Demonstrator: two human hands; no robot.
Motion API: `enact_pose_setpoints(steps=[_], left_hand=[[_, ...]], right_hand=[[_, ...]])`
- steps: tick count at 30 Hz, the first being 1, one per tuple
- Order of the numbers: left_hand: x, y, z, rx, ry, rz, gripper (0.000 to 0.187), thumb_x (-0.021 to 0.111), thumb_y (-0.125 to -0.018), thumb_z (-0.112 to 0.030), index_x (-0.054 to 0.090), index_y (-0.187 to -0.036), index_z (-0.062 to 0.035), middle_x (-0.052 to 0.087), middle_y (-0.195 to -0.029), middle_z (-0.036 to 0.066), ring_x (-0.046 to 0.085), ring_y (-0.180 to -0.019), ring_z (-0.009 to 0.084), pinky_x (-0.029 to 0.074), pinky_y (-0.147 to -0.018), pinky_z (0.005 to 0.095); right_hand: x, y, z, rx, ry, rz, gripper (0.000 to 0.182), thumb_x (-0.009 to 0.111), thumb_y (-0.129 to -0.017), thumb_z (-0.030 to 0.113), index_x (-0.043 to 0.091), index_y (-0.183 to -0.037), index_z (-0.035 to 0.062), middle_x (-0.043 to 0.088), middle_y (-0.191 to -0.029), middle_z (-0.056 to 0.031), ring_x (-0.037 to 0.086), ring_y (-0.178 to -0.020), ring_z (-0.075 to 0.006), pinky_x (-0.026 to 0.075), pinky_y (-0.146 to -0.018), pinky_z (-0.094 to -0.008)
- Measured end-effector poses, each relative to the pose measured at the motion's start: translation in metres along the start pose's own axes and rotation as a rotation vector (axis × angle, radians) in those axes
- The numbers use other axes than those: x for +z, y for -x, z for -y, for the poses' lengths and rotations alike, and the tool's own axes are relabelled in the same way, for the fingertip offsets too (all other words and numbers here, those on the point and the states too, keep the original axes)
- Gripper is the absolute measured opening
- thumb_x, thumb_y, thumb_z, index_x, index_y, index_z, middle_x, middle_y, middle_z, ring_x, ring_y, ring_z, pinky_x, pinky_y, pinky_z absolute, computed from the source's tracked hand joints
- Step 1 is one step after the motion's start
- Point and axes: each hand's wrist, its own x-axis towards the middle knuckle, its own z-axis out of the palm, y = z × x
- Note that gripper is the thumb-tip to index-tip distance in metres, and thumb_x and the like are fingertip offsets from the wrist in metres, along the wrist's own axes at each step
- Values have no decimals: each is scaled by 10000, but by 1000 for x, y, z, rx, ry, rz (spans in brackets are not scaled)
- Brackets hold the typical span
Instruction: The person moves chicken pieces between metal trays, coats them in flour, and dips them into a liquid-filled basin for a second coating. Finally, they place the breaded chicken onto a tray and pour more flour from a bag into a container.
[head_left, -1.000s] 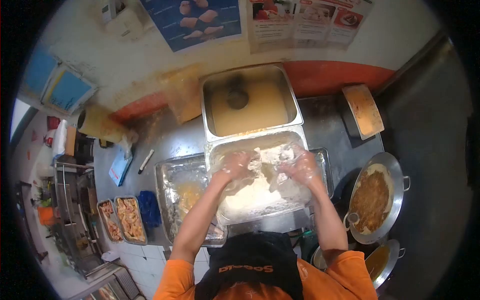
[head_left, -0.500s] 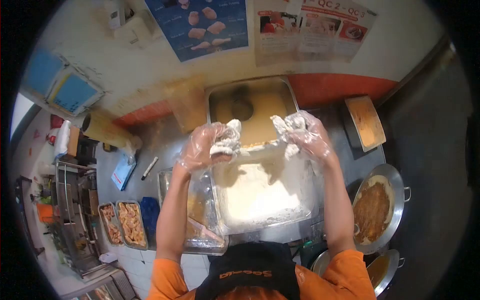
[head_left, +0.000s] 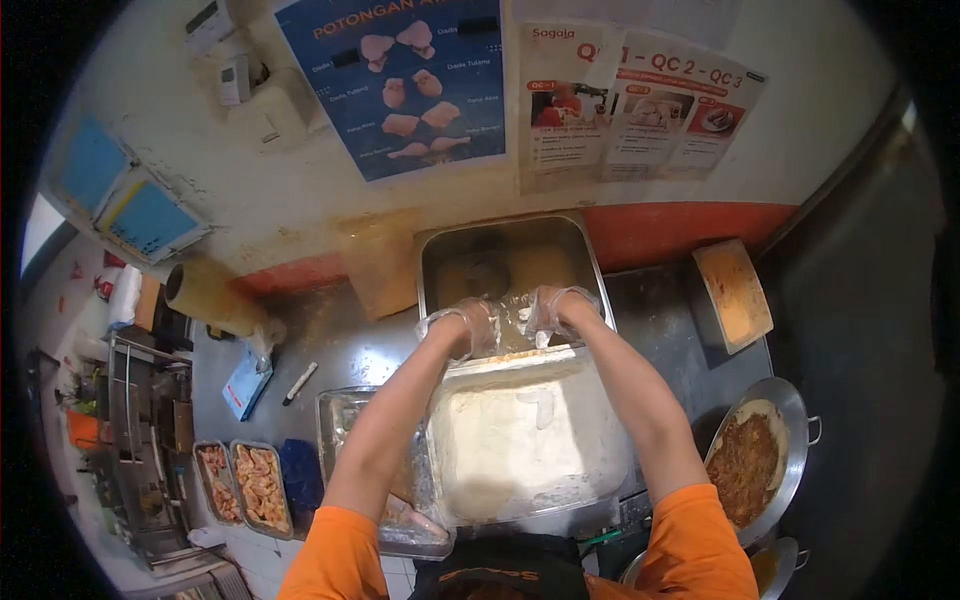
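Note:
My two hands, in clear plastic gloves, are over the near end of a deep metal basin [head_left: 432, 262] of cloudy liquid. My left hand [head_left: 470, 325] is closed around floured chicken [head_left: 495, 328], of which only white edges show. Opposite it, my right hand [head_left: 560, 312] grips more floured chicken [head_left: 543, 338], mostly covered by the glove. Both hands are low, at the liquid, and their fingertips are partly hidden. Directly on the near side of the basin sits a wide tub of white flour [head_left: 500, 440], with a shallow mark in its surface.
A clear tray [head_left: 335, 400] with meat stands left of the flour. Farther left are two trays of raw chicken pieces [head_left: 260, 475]. A marker [head_left: 300, 384] and blue box [head_left: 246, 385] lie on the counter. Right are a metal container [head_left: 735, 300] and a large frying pan [head_left: 795, 470].
Both hands have moved forward and down from above the flour tub's far edge to the basin's liquid, carrying the floured chicken. The camera view has tilted up.

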Motion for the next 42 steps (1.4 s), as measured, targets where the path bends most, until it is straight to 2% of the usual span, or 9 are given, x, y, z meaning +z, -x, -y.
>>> enact_pose_setpoints(steps=[5, 8, 11, 14, 19, 26, 30, 35, 42], left_hand=[[11, -21, 0, -86, -90, 132, 574, 779, -748, -308, 673, -1227, -12, 682, -1227, 235, 679, -1090, 373, 555, -923, 456], [16, -33, 10, -229, -8, -110, 611, 796, -749, -374, 684, -1221, -4, 678, -1233, 243, 663, -1135, 382, 541, -963, 458], [3, -25, 3, -167, -134, -24, 637, 770, -780, -471, 701, -1197, 5, 665, -1258, 250, 648, -1168, 390, 529, -988, 475], [16, -47, 7, -139, -215, 16, 609, 713, -785, -219, 593, -1310, 66, 599, -1334, 305, 603, -1247, 398, 494, -1051, 452], [51, -68, 27, -217, -22, -126, 714, 694, -783, -215, 496, -1384, 116, 523, -1410, 333, 542, -1317, 405, 444, -1109, 452], [46, -73, 47, -103, 119, 83, 311, 671, -779, -212, 727, -989, 11, 729, -965, 192, 677, -820, 265, 535, -723, 439], [86, -91, 82, -37, 702, 6, 263, 673, -768, -254, 729, -857, -13, 680, -766, 134, 595, -673, 224, 475, -595, 416], [101, -105, 90, 43, 563, 169, 289, 660, -820, -287, 705, -941, -29, 669, -848, 91, 576, -715, 208, 469, -611, 411], [55, -61, 33, 20, 423, 265, 368, 645, -858, -351, 683, -1010, -17, 676, -922, 94, 571, -747, 228, 472, -635, 430]], right_hand=[[27, -27, -16, 57, 19, 64, 486, 757, -779, 401, 746, -1153, 90, 722, -1205, -140, 697, -1070, -324, 551, -899, -468], [14, -5, 5, -10, 7, -7, 463, 745, -797, 355, 737, -1180, 94, 685, -1278, -164, 673, -1141, -336, 541, -934, -482], [29, -27, -4, -35, 80, 118, 465, 734, -801, 292, 720, -1209, 70, 658, -1323, -180, 660, -1178, -343, 534, -958, -499], [91, -101, -39, -177, 313, 78, 451, 753, -770, 238, 730, -1171, 30, 704, -1238, -172, 691, -1105, -330, 553, -890, -472], [39, -23, 15, -187, 297, 55, 391, 643, -818, 142, 723, -1180, 15, 663, -1301, -194, 666, -1165, -348, 534, -951, -474], [61, -47, 2, -70, 259, 149, 392, 610, -841, 107, 710, -1210, 17, 665, -1302, -203, 667, -1169, -353, 535, -959, -465], [54, -37, -4, -182, 251, 95, 347, 682, -762, 138, 753, -1084, 31, 714, -1156, -205, 704, -1018, -353, 551, -856, -473], [44, -50, -7, -214, 192, 188, 395, 783, -729, 309, 771, -1013, 35, 744, -1062, -198, 721, -909, -328, 555, -789, -463], [63, -73, -24, -227, 147, 150, 618, 814, -708, 455, 728, -1182, 69, 699, -1241, -185, 691, -1080, -357, 543, -917, -479]])
